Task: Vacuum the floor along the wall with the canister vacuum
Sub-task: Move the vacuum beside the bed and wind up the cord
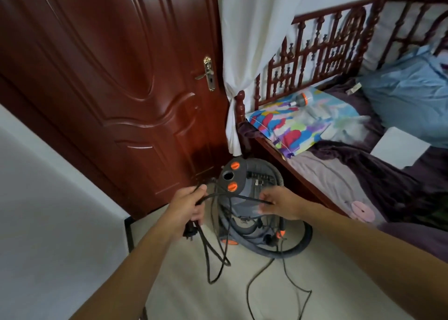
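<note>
A grey canister vacuum with orange knobs stands on the pale floor between the door and the bed, its grey hose coiled round its base. My left hand grips several loops of the black power cord, with the plug hanging under my fist. My right hand pinches a stretch of the same cord in front of the canister. More cord trails in loops over the floor toward me.
A dark red wooden door stands shut behind the vacuum, with a white wall at left. A wooden bed with rumpled bedding fills the right side. A white curtain hangs at the bedpost. Pale floor lies in front.
</note>
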The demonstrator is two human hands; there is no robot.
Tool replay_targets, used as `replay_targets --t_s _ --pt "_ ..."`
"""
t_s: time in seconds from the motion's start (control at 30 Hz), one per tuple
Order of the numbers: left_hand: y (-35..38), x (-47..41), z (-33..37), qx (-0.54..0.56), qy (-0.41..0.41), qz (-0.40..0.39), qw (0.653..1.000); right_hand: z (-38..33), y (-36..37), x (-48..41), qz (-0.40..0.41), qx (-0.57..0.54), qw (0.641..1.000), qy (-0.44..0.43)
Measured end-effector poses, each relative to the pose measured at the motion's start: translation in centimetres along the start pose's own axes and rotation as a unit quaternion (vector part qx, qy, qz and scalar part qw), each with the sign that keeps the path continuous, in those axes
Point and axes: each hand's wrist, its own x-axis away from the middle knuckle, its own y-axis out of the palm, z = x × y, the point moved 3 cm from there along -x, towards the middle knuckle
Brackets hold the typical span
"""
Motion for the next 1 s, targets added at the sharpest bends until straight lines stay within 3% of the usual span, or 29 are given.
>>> replay_targets --t_s 0.07,0.17,0.33,0.5,0.67,0.83,0.9,1.0 --pt "-2.9 -0.3 1.1 0.011 0.000 0.017 1.000 4.8 0.2 -0.7 -0.014 0.017 0.994 0.104" --pt "-6.5 -0.4 1.8 0.020 -0.026 -0.006 0.999 8.2 0.3 -1.5 0.023 -0.063 0.975 0.214" --pt "-7.6 -1.6 1.5 -0.038 -0.085 -0.115 0.989 2.7 -1.1 -5.8 0.053 0.044 0.991 0.119" --pt "-7.9 -4.5 1.5 0.028 -0.120 -0.139 0.983 -2.7 -1.0 -10.0 0.074 0.087 0.989 0.089" --pt "-15.3 -9.1 5.2 0.087 -0.044 -0.113 0.989 -0.6 0.8 -10.6 0.101 0.105 0.969 0.200" --pt "-23.8 -13.7 8.3 0.177 -0.013 -0.045 0.983 5.3 5.1 -6.9 0.103 0.071 0.922 0.366" --pt "-25.3 -14.9 8.6 0.156 0.000 -0.032 0.987 6.2 6.2 -5.4 0.129 0.020 0.904 0.408" --pt "-24.1 -16.1 8.3 0.068 0.034 -0.065 0.995 3.0 5.5 -5.7 0.131 0.054 0.915 0.379"
